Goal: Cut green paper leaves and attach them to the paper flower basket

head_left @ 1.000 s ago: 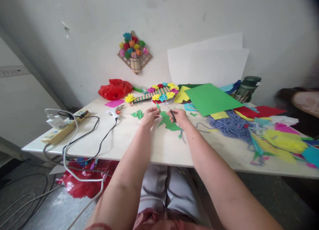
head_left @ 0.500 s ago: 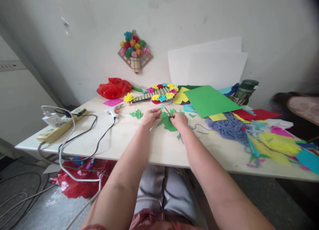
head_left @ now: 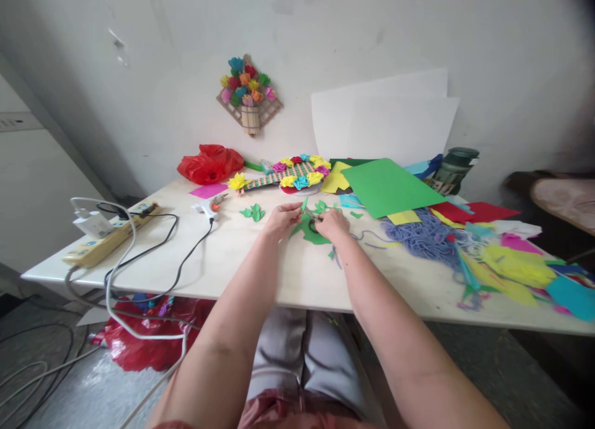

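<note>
Between the thumb and fingers of my left hand [head_left: 284, 220] a small piece of green paper [head_left: 304, 203] is pinched upright. My right hand [head_left: 333, 224] is closed around a pair of scissors [head_left: 313, 225], whose dark handle shows at the fingers and whose blades point left toward that piece. Under both hands lies a larger green sheet with ragged edges [head_left: 312, 235]. Small green scraps [head_left: 320, 206] are scattered just behind my right hand. To the left of my left hand rests a little pile of green leaf-shaped cutouts [head_left: 255, 212].
A guitar-shaped craft with paper flowers [head_left: 279, 180] lies at the back. Left are a glue gun [head_left: 206, 211] and a power strip [head_left: 109, 237] with trailing cords. Purple-grey yarn [head_left: 423, 238], a green sheet [head_left: 390, 187] and coloured paper cover the right side. A dark bottle [head_left: 455, 168] stands behind.
The scissors in my right hand have turned and dipped, their blades now lower beside the green piece. My left hand keeps its pinch. The whole view has shifted slightly.
</note>
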{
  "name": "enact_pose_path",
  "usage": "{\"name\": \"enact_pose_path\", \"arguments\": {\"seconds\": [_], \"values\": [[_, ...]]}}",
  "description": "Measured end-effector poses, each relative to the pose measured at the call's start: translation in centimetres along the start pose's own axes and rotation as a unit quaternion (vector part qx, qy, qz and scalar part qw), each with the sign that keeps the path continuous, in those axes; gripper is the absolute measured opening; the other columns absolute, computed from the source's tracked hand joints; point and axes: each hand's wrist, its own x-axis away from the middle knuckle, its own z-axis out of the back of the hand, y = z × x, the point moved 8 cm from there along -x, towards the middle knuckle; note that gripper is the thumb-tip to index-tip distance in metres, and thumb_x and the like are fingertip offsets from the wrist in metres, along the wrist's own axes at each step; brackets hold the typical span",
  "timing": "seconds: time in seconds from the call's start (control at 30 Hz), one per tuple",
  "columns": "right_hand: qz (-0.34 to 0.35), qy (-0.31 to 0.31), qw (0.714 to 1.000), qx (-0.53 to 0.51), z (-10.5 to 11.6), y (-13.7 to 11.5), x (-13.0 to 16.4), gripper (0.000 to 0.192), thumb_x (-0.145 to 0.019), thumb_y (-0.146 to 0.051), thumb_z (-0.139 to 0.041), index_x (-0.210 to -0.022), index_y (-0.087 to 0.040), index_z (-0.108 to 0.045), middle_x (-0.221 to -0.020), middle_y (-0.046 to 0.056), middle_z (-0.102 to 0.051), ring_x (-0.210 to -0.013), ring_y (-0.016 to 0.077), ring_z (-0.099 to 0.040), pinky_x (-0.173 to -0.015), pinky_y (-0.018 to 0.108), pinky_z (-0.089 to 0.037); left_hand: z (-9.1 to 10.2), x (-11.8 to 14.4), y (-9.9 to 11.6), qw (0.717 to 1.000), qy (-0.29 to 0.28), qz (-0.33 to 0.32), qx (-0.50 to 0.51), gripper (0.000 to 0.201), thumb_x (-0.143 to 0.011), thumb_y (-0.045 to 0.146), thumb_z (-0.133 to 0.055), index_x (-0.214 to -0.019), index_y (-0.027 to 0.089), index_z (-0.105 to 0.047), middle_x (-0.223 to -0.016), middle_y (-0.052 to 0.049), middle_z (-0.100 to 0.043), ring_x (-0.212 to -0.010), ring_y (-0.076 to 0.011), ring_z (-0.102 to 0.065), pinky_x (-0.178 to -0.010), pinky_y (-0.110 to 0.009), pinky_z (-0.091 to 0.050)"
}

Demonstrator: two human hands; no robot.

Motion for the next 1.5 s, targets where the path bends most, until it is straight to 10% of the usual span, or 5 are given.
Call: {"name": "enact_pose_path", "arguments": {"seconds": [0.17, 0.47, 0.87, 1.13, 1.5], "values": [[-0.046, 0.046, 0.975, -0.211, 0.1, 1.2, -0.9, 0.025, -0.078, -0.035, -0.054, -0.087, -0.021, -0.073, -0.102, 0.008, -0.067, -0.093, 0.0228, -0.06, -0.076, 0.032, -0.046, -0.4, 0.1, -0.1, 1.0, -0.011, 0.006, 0.006, 0.021, -0.066, 0.006, -0.071, -0.087, 0.007, -0.068, -0.066, -0.003, -0.064, -0.052, -0.0052, -0.055, -0.056, -0.017, -0.045], [-0.086, -0.001, 0.785, -0.614, -1.8, 0.8, -1.1, 0.006, -0.063, -0.019, -0.067, -0.064, -0.013, -0.066, -0.053, -0.001, -0.06, -0.043, 0.0065, -0.042, -0.042, 0.019, -0.033, -1.2, 0.4, -0.2, 0.999, -0.031, 0.022, 0.004, 0.014, -0.066, 0.001, -0.069, -0.079, 0.007, -0.068, -0.067, -0.005, -0.065, -0.054, -0.0073, -0.057, -0.056, -0.02, -0.046], [-0.11, -0.014, 0.765, -0.634, -1.8, 0.6, -0.7, 0.005, -0.058, -0.015, -0.061, -0.063, -0.014, -0.061, -0.047, -0.005, -0.052, -0.041, 0.0054, -0.041, -0.038, 0.017, -0.027, -2.1, 0.6, -0.4, 0.996, -0.077, 0.018, -0.049, 0.024, -0.06, 0.014, -0.078, -0.081, 0.008, -0.069, -0.07, -0.005, -0.066, -0.055, -0.0072, -0.057, -0.058, -0.021, -0.046], [-0.036, 0.051, 0.817, -0.573, -1.9, 0.9, -1.9, 0.007, -0.053, -0.022, -0.062, -0.058, -0.016, -0.062, -0.045, -0.007, -0.051, -0.044, 0.0077, -0.042, -0.046, 0.021, -0.035, -2.4, 1.0, 0.4, 0.987, -0.041, -0.011, -0.153, 0.021, -0.06, 0.015, -0.075, -0.076, 0.009, -0.064, -0.059, -0.004, -0.065, -0.049, -0.0101, -0.058, -0.054, -0.023, -0.046], [-0.093, -0.01, 0.743, -0.662, -2.2, 0.3, -1.0, 0.012, -0.053, -0.018, -0.066, -0.062, -0.014, -0.059, -0.045, -0.006, -0.05, -0.041, 0.0061, -0.041, -0.035, 0.017, -0.024, -2.2, 0.8, 0.1, 0.989, -0.054, -0.009, -0.137, 0.022, -0.067, 0.027, -0.071, -0.065, 0.013, -0.054, -0.052, -0.002, -0.059, -0.04, -0.0075, -0.049, -0.043, -0.02, -0.038]]}}
